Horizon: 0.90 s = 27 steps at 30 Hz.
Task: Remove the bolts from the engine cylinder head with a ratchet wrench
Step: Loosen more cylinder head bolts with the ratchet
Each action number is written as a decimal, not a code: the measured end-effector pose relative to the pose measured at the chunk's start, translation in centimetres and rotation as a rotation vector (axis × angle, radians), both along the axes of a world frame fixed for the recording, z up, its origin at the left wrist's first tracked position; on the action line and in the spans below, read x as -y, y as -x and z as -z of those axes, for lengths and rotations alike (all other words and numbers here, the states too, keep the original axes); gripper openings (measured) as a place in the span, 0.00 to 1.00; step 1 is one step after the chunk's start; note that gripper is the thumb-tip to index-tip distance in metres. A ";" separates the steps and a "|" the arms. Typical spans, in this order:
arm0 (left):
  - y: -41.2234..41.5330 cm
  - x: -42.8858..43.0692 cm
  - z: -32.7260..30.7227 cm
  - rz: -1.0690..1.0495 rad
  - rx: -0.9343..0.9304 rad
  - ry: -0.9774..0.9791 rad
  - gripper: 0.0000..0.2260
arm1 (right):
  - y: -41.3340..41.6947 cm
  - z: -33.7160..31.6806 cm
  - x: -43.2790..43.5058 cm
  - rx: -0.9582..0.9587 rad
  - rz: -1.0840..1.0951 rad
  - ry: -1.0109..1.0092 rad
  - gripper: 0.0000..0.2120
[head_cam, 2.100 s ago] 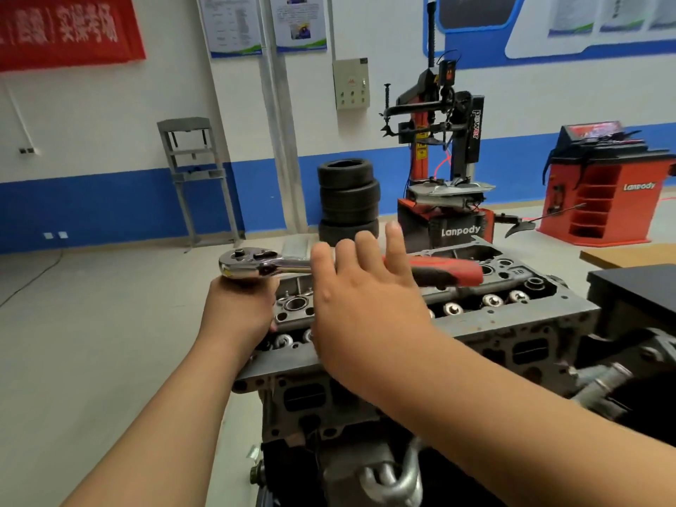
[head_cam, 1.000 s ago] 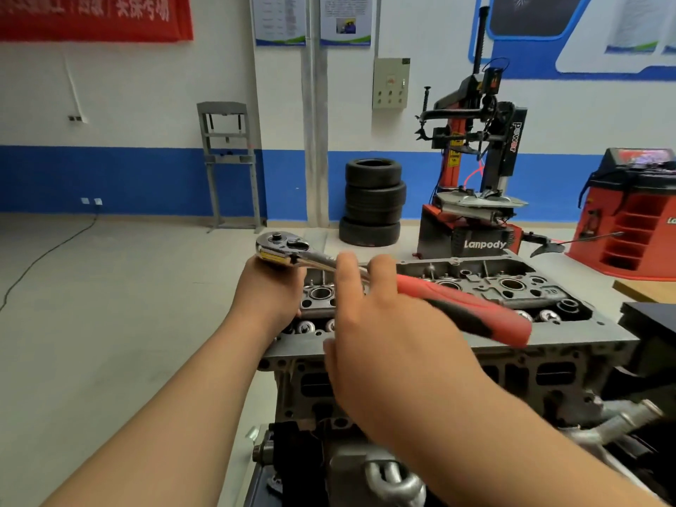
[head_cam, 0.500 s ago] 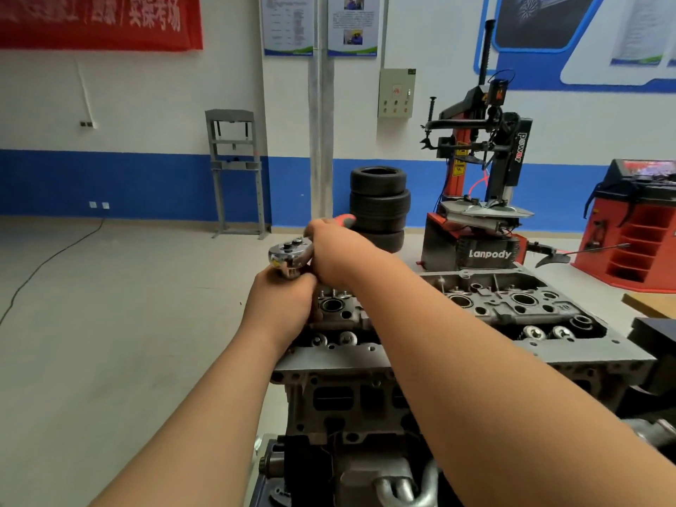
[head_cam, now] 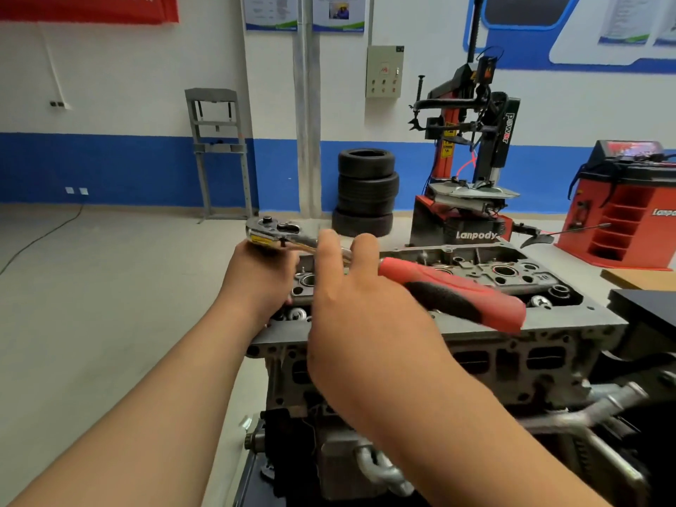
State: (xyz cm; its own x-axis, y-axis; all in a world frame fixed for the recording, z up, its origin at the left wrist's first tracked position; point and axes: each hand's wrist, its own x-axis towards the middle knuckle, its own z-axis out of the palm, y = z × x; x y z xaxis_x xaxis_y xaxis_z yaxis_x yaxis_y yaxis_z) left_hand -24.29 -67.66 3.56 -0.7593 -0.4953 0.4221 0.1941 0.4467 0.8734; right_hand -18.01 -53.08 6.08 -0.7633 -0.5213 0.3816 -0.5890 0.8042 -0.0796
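One grey steel press frame [head_cam: 216, 151] at wall. Left hand [head_cam: 261, 279] curled under chrome head of one red-and-black-handled ratchet wrench [head_cam: 439, 287]; grip hidden, cannot tell. Right hand [head_cam: 351, 305] open, straight fingers [head_cam: 327, 247] against shank. Three stacked black tyres [head_cam: 365, 192] behind. Wrench lies above one grey metal cylinder head [head_cam: 548, 333].

Workshop background. Stack of three black tyres [head_cam: 367, 192] on the floor [head_cam: 109, 305] by the wall, just left of a red-and-black Lanpody tyre changer [head_cam: 472, 170]. Red wheel balancer [head_cam: 622, 210] far right, open shelves in its side. Grey steel press frame [head_cam: 219, 151] at the wall, left of a grey vertical pipe [head_cam: 307, 104]. Beige control box [head_cam: 385, 71] on the wall above the tyres. Red banner [head_cam: 87, 7] top left, posters [head_cam: 270, 11] top centre. Blue band [head_cam: 91, 166] along the lower wall. Black cable [head_cam: 40, 237] trails over the floor. Wooden tabletop [head_cam: 636, 278] edge at right.
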 end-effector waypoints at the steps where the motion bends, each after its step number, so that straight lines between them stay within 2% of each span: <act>1: -0.1 0.0 0.0 0.012 -0.014 0.036 0.14 | -1.1 0.3 -0.1 0.002 -0.056 0.000 0.43; 4: -1.0 -0.3 -0.3 0.014 0.000 -0.042 0.11 | -1.0 -0.1 -0.1 -0.027 -0.074 0.019 0.41; 7: -0.2 -0.1 0.0 -0.040 0.041 -0.113 0.10 | 3.3 -1.5 0.2 -0.064 0.015 0.050 0.30; 9: -0.1 0.1 0.1 -0.041 0.073 -0.198 0.07 | 6.9 -2.1 1.1 -0.007 0.038 0.070 0.26; 11: 0.0 0.2 0.1 -0.012 0.077 -0.164 0.03 | 10.1 -2.4 2.9 0.088 -0.024 0.054 0.30; 14: 0.0 0.1 -0.1 -0.031 0.053 -0.169 0.06 | 12.7 -3.0 6.4 0.202 -0.200 -0.008 0.36; 18: -0.1 0.1 -0.4 -0.073 0.073 -0.132 0.07 | 13.1 -3.6 7.9 0.176 -0.236 -0.101 0.36; 21: -0.3 -0.1 -0.5 -0.075 0.061 -0.100 0.09 | 12.3 -3.3 6.9 0.135 -0.154 -0.104 0.36; 27: -0.2 -0.4 -0.6 -0.080 0.081 -0.096 0.09 | 7.8 -3.4 3.0 -0.110 0.145 -0.239 0.25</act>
State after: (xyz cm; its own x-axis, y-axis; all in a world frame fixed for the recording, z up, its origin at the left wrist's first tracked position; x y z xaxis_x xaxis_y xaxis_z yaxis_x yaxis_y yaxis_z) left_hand -24.13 -67.26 4.13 -0.7455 -0.5905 0.3091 0.0887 0.3718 0.9241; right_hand -25.84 -56.08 9.53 -0.7970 -0.4950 0.3461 -0.4614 0.8688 0.1800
